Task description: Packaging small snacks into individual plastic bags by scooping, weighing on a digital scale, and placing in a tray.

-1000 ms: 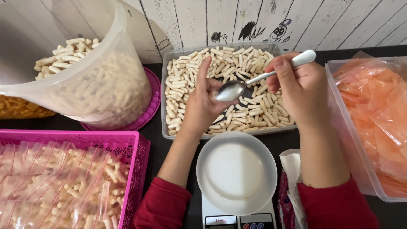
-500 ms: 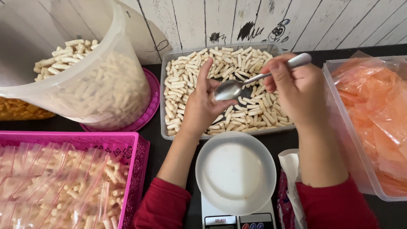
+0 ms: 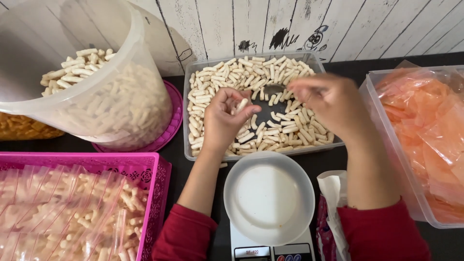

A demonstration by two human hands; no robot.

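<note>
Far centre on the worktop (image 3: 193, 164) sits the tray (image 3: 189, 72), stick snacks (image 3: 212, 87) lying in it. Just near of the tray, a bowl (image 3: 269, 195) rests on the scale (image 3: 241, 244). Left of the tray stands the big tub (image 3: 96, 92) on a round lid (image 3: 171, 121), more snacks inside. Near left, a basket (image 3: 154, 169) holds filled bags (image 3: 63, 208). At the right edge, a bin (image 3: 386, 135) with bags (image 3: 430, 130) in it. Both hands, left (image 3: 222, 121) and right (image 3: 328, 106), are over the tray.
</note>
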